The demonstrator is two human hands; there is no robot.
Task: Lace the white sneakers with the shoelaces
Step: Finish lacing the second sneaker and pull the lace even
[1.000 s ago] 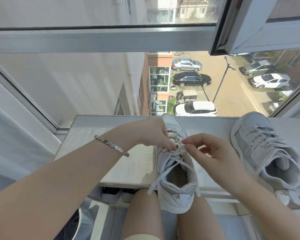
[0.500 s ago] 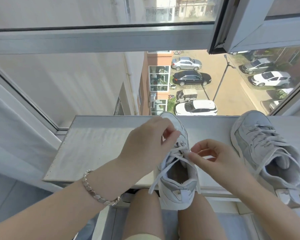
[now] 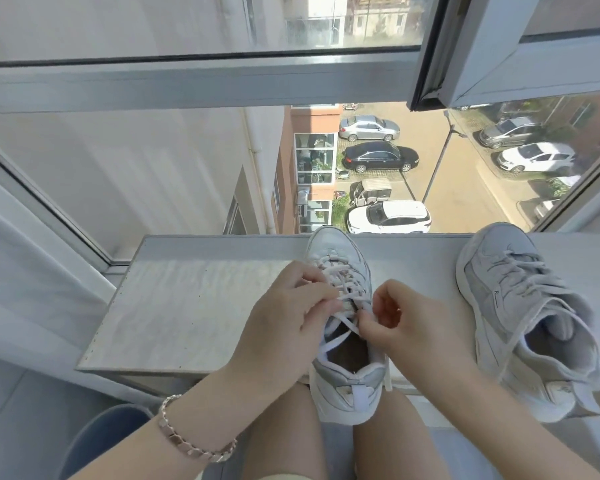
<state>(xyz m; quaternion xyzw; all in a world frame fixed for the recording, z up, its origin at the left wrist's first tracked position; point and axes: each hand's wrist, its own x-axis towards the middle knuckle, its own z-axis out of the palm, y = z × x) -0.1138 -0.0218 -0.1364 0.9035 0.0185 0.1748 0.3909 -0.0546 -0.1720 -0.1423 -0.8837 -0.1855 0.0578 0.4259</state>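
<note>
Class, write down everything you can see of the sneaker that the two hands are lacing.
The middle sneaker is white with grey heel panels and a heel tab, and looks like smooth leather. It sits upright on the pale ledge, toe toward the window, heel jutting past the near edge. A white shoelace criss-crosses its front eyelets, with loose strands over the opening. The left hand and right hand each pinch the lace.

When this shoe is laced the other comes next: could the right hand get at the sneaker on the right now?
Probably yes: that sneaker sits on the sill just right of the right hand, only bare sill between them. The hand must first release the shoelace it pinches.
</note>
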